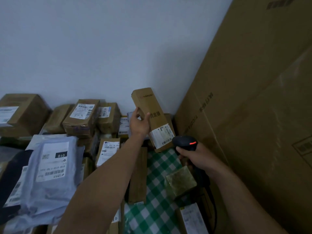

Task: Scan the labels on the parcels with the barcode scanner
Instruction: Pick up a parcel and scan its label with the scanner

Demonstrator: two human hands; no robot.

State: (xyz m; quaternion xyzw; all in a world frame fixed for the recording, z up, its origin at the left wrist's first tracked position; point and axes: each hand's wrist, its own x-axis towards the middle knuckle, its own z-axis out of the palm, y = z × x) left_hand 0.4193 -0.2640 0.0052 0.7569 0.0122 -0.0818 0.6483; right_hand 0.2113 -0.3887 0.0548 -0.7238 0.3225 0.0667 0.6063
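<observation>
Two forearms nearest: left hand grips one tall carton; right hand clasps one scanner beside carton's label.

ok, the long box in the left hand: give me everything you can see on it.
The long box is slim brown cardboard, closed, with a faint logo near its top and dark Chinese characters mid-face. A white label with barcodes wraps its lower end. It is held above the parcel pile, top tilted left. The left hand grips its middle; the barcode scanner sits close by the label.
</observation>
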